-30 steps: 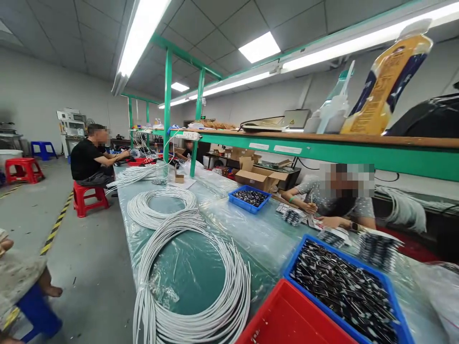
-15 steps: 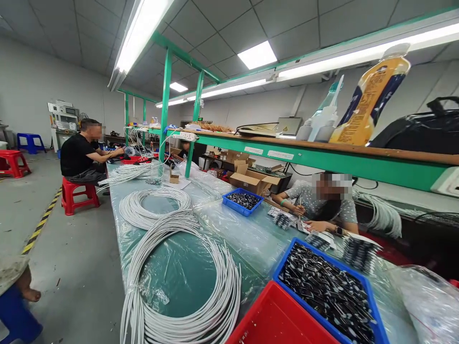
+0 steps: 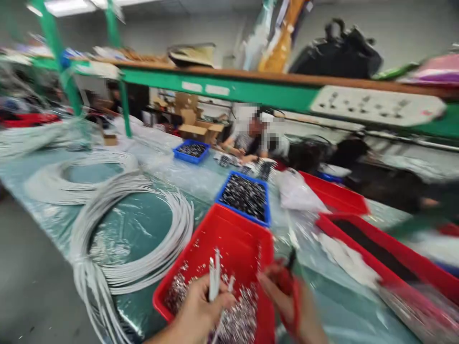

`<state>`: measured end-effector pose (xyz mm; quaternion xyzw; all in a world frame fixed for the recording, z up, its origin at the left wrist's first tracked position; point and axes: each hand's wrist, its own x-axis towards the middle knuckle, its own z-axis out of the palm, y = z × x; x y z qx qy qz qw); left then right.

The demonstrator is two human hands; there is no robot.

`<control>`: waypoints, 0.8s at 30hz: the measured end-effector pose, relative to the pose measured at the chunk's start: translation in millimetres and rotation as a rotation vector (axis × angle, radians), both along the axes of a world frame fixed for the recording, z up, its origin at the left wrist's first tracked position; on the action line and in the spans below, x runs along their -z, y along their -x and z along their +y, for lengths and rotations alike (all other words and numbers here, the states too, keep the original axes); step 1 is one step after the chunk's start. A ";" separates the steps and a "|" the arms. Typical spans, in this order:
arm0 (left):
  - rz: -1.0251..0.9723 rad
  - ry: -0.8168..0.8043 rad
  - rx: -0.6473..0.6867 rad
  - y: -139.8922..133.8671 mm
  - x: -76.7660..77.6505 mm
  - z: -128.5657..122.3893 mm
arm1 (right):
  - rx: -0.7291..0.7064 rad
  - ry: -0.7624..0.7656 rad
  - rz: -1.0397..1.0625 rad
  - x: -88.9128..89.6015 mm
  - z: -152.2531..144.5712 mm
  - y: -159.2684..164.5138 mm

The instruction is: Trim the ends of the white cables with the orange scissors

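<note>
My left hand [image 3: 195, 306] is closed around a few white cable ends [image 3: 214, 279], which point upward between thumb and fingers. My right hand [image 3: 301, 303], smeared by motion, grips red-handled pliers [image 3: 291, 260] with a dark tip pointing up and away. The pliers are apart from the cables. Beneath my left hand lies a red tray [image 3: 229, 229] with many small, shiny cut bits [image 3: 238, 310] in its near part. To the left, a large coil of white cable [image 3: 150, 272] rests on the plastic-covered table, bundled at its near end.
Behind the tray stands a blue bin [image 3: 267, 205] of small black parts; a smaller blue bin [image 3: 191, 159] is farther back. Red trays [image 3: 387, 239] lie on the right. A green-edged shelf [image 3: 265, 95] with a power strip [image 3: 376, 105] spans above. A co-worker [image 3: 247, 138] sits opposite.
My view has swung right and down. Both my hands, the cables and the pliers now show; none of them appeared earlier. More of the red tray is visible.
</note>
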<state>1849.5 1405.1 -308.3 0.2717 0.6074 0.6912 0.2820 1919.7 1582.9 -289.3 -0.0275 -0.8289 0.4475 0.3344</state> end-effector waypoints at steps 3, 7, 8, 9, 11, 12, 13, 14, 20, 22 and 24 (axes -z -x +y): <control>-0.062 0.038 0.105 5.5 1.9 5.1 | 0.004 0.155 -0.150 12.4 16.4 1.5; -0.057 0.003 0.172 2.7 3.1 -0.6 | -0.070 0.240 -0.172 9.2 22.8 8.8; -0.045 -0.021 0.190 1.7 3.8 -2.5 | -0.094 0.245 -0.150 6.7 20.4 7.4; -0.033 -0.045 0.209 1.2 4.2 -3.9 | -0.132 0.234 -0.129 4.0 17.3 4.4; -0.046 -0.104 0.219 2.1 3.8 -5.6 | -0.255 0.172 -0.091 -1.4 11.6 -5.8; -0.075 -0.131 0.216 3.4 2.7 -6.0 | -0.323 0.142 -0.088 -3.7 9.7 -12.2; -0.114 -0.152 0.210 5.1 1.4 -6.3 | -0.381 0.126 -0.089 -5.6 8.7 -19.0; -0.151 -0.166 0.206 7.0 -0.1 -6.6 | -0.405 0.117 -0.115 -7.0 8.4 -25.6; -0.211 -0.085 0.200 10.0 2.2 -8.7 | -0.363 -0.112 -0.250 -11.8 8.2 -47.4; -0.194 -0.086 0.161 7.2 5.0 -8.3 | -0.400 -0.142 -0.261 -16.2 4.9 -46.8; -0.159 -0.083 0.116 4.5 5.0 -7.9 | -0.440 -0.170 -0.307 -21.8 0.8 -45.0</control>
